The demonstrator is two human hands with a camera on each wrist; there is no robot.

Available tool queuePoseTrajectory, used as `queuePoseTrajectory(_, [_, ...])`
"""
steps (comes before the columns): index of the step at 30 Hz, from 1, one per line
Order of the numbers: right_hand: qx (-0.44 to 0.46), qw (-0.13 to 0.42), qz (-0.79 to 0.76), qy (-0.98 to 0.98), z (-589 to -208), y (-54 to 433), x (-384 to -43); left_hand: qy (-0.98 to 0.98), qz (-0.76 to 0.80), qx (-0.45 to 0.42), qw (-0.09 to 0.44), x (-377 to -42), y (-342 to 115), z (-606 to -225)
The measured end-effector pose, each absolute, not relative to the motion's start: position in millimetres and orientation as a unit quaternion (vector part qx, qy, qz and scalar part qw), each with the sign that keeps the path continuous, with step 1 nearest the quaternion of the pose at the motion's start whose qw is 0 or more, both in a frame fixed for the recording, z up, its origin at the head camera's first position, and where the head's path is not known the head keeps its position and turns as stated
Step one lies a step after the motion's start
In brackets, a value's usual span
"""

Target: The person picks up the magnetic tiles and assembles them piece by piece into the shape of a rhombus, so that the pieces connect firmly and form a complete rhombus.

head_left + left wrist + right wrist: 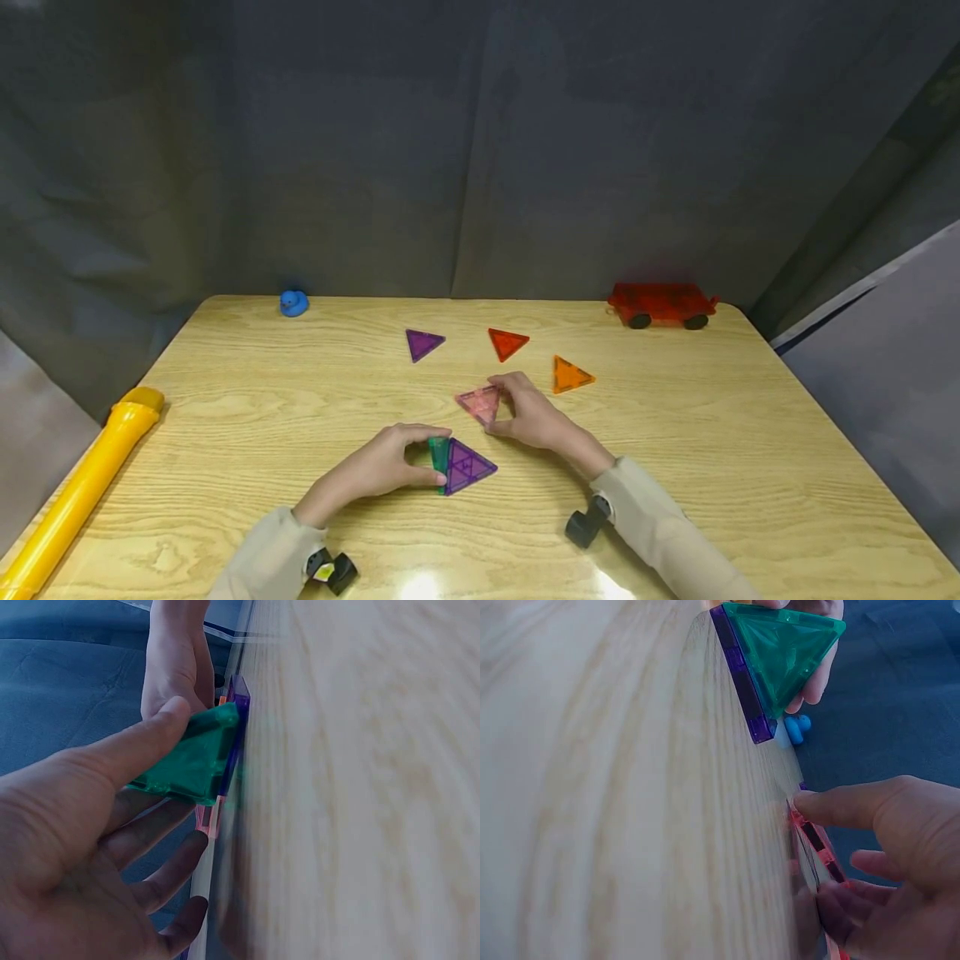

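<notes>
My left hand (386, 464) pinches a green triangular magnetic tile (193, 761) between thumb and fingers. That tile stands up from the table along one edge of a purple triangular tile (471, 467), which lies flat; the two meet in the right wrist view. My right hand (531, 418) holds a pink triangular tile (478, 403) by two of its corners, thumb at the near one. The pink tile is low over the table, just beyond the purple one; whether it touches the wood I cannot tell.
Farther back lie another purple triangle (423, 343), a red triangle (507, 342) and an orange triangle (570, 375). A blue toy duck (293, 303) and a red wheeled toy car base (660, 303) stand at the far edge. A yellow tube (86, 492) lies along the left.
</notes>
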State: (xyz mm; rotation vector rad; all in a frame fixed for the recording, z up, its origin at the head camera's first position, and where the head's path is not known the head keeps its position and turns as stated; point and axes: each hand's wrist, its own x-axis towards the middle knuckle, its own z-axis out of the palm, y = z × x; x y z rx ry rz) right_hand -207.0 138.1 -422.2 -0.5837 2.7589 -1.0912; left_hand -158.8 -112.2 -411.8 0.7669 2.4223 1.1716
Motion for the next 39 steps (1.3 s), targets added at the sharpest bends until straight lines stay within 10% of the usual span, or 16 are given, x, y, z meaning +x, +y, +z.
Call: queuePoseTrajectory(39, [-0.199,0.116,-0.489,0.841,-427.3,149.9,-200.1,0.854,0.412,0.268,0.171,-161.1,-114.0,-416.4])
